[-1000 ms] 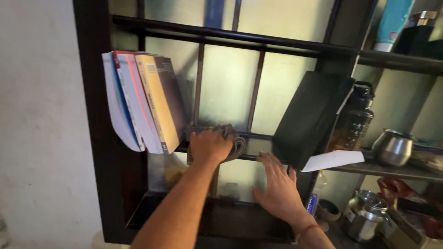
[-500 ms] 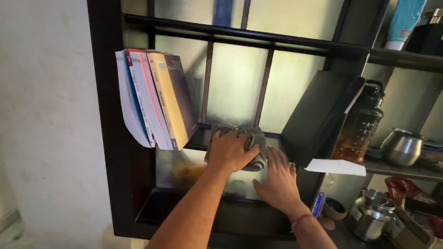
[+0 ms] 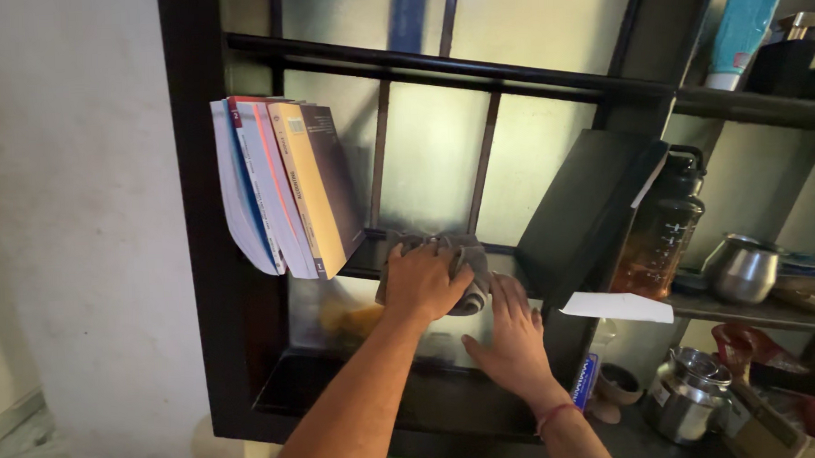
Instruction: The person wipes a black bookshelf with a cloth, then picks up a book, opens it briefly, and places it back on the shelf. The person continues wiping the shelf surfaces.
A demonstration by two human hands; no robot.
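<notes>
My left hand (image 3: pixel 420 281) is shut on a crumpled grey cloth (image 3: pixel 469 254) and presses it onto the dark shelf board (image 3: pixel 361 256). It lies between a leaning row of books (image 3: pixel 284 184) and a black folder (image 3: pixel 587 205) that tilts against the frame. My right hand (image 3: pixel 511 343), with a red thread at the wrist, rests flat with fingers spread on the frosted pane just below the shelf edge. It sits right of the cloth and holds nothing.
A dark water bottle (image 3: pixel 665 224), a white sheet of paper (image 3: pixel 620 307) and a steel pot (image 3: pixel 741 267) sit on the shelf to the right. Below them is a steel container (image 3: pixel 684 395). A pale wall (image 3: pixel 73 223) borders the dark frame on the left.
My left hand has slid the cloth rightward along the shelf, away from the books and up to my right hand. My right hand has stayed below the shelf edge.
</notes>
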